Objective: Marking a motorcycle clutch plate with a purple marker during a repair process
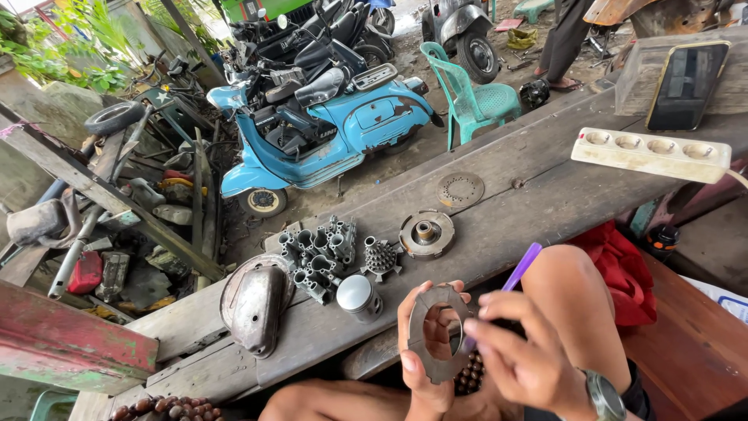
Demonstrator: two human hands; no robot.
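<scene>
My left hand (425,366) holds a flat grey metal ring plate (436,331) upright by its edge, thumb on its front. My right hand (526,355), with a watch on the wrist, grips a purple toothbrush (523,265) whose head end reaches behind the ring plate. Both hands hover over my knees, just in front of the wooden bench (545,195). On the bench lie a round clutch hub (426,232), a thin perforated disc (460,189), a small toothed part (380,257), a cluster of metal tubes (318,253), a silver piston (358,296) and a curved metal cover (253,300).
A white power strip (650,153) and a phone (687,84) leaning on a block sit at the bench's right end. Beyond the bench stand a blue scooter (327,129), a green plastic chair (475,97), piled scrap parts (117,249) and a person's legs (565,39). Red cloth (623,269) lies beside my knee.
</scene>
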